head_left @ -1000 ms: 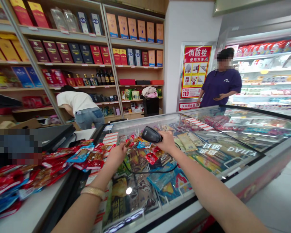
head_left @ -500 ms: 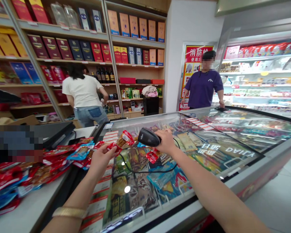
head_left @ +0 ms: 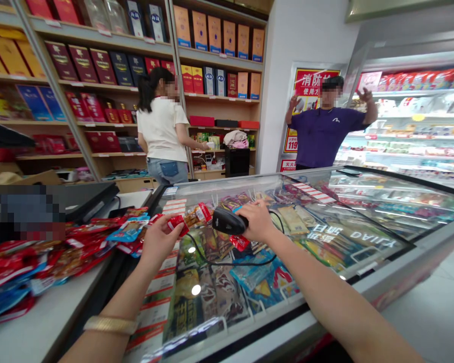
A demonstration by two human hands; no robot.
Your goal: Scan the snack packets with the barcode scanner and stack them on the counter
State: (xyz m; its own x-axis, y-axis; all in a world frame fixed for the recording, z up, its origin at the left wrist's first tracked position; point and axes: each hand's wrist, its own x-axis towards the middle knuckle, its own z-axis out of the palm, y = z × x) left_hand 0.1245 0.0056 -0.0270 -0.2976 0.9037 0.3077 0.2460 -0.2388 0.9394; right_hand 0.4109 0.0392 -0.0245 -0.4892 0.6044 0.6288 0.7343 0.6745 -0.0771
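My left hand [head_left: 159, 240] pinches the near red end of a snack packet [head_left: 192, 218], which has a see-through brown middle and another red end. My right hand [head_left: 258, 222] is wrapped round a black barcode scanner [head_left: 227, 221]. The scanner's head points left, close to the packet's far end. From the scanner a black cable [head_left: 227, 264] loops across the glass top of the chest freezer [head_left: 386, 262]. Another red packet [head_left: 239, 243] shows just below the scanner, partly hidden by it. Wrapped ice creams [head_left: 227, 297] are visible under the glass.
Red and blue snack packets [head_left: 71, 247] lie heaped on the white counter [head_left: 75, 312] at left, near a black device [head_left: 87, 201]. Beyond the freezer stand a person in a white shirt [head_left: 162, 126] and one in a purple shirt [head_left: 325, 133], by shelves and a lit cooler [head_left: 419, 121].
The scanner has shifted slightly left and down, nearer the packet. The person in purple has raised both hands. The person in white has straightened and moved right, one arm towards the shelf.
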